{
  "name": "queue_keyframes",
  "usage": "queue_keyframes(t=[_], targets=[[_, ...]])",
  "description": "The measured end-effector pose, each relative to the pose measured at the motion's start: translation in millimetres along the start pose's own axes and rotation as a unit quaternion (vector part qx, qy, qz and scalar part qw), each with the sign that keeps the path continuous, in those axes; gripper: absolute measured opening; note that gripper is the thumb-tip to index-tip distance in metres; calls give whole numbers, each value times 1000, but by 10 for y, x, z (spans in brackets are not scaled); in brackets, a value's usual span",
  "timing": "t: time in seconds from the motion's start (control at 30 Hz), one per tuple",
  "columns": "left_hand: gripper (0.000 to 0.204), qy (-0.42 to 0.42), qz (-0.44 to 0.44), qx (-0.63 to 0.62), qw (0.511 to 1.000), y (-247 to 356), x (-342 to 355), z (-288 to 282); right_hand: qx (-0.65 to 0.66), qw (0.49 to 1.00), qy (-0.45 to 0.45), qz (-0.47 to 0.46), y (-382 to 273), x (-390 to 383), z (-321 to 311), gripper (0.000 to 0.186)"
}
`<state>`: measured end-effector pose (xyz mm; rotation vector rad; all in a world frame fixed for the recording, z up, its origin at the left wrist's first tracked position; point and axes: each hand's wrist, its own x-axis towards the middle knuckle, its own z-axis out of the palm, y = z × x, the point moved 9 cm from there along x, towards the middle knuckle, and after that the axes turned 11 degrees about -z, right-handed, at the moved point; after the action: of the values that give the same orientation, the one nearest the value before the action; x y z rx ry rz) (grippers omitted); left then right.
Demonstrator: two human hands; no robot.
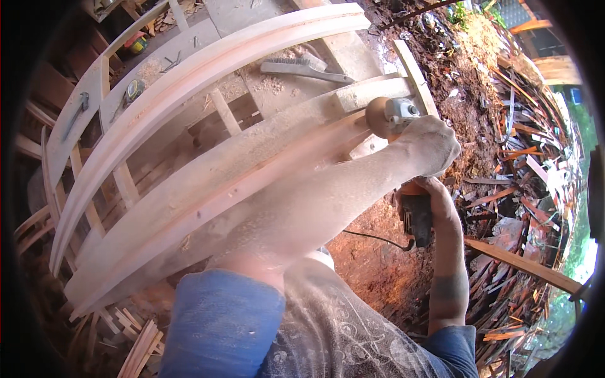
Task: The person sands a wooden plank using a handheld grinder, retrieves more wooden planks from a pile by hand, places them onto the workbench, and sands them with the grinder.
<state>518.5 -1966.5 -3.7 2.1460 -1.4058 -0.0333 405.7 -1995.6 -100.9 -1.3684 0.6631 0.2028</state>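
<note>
An angle grinder with a round disc is pressed on or just beside the near curved wooden board, near its right end, amid pale dust. My left hand is closed around the front of the grinder, with that forearm stretched across the board and coated in sawdust. My right hand grips the grinder's dark rear body, from which a black cable runs leftward. A second long curved board with a groove lies farther back on the wooden frame.
A wire brush, a tape measure and other small tools lie on the workbench. A wooden batten juts out at the right over reddish shavings and piled offcuts. More thin strips lie at lower left.
</note>
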Motion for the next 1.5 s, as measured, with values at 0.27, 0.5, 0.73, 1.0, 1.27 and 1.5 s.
queue_keyframes(t=[0.27,0.5,0.73,1.0,1.27,1.5], targets=[[20,3,27,-16,1000,17,529,139,26,998,52,-3,-165,261,-447,45],[25,-73,-20,26,997,-24,-187,-107,-32,998,13,46,74,-51,109,42],[11,53,-100,54,992,-305,-1878,-741,-56,980,-185,45,510,-617,1705,49],[9,81,-179,30,980,-503,-3967,-1606,-104,951,-291,29,1097,-1398,3520,44],[11,63,-262,43,962,-682,-6003,-2388,-109,930,-348,45,1749,-2282,5287,38],[13,124,-340,53,931,-863,-7471,-3018,-185,901,-389,46,2120,-2761,6554,37]])
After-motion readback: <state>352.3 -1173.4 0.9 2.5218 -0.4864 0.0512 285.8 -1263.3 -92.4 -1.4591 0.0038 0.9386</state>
